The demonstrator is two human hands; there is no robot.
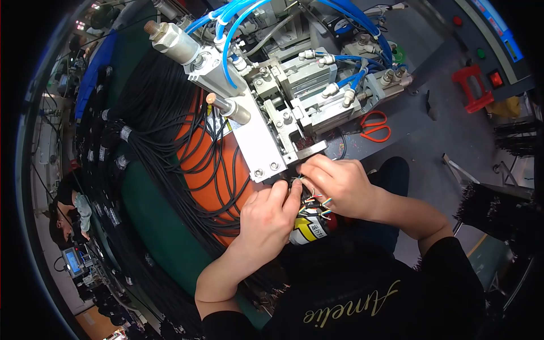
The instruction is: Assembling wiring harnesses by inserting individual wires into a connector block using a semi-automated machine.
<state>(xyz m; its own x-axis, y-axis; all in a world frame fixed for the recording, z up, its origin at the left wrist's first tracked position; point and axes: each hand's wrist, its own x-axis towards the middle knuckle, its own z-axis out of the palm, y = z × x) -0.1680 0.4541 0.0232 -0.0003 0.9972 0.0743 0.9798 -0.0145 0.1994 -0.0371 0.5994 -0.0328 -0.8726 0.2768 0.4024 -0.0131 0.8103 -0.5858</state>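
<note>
Both my hands are close together at the front end of a metal pneumatic machine [249,136]. My left hand [267,211] is closed, thumb and fingers pinching at a black cable end just below the machine's front plate. My right hand [339,184] is closed too, its fingertips at the machine's opening beside the metal bar [311,149]; what they grip is hidden. Thin multicoloured wires [318,203] splay out of black cable ends beneath my hands. Under them is a white cylinder with a yellow arrow label [309,229].
Long bundles of black cables [147,102] lie to the left over an orange surface [207,167] and a green one. Orange-handled scissors [375,126] lie right of the machine. Blue air hoses [362,22] arch above. A red frame-shaped object [472,88] is at the far right, near a screen. Another person [68,212] is at far left.
</note>
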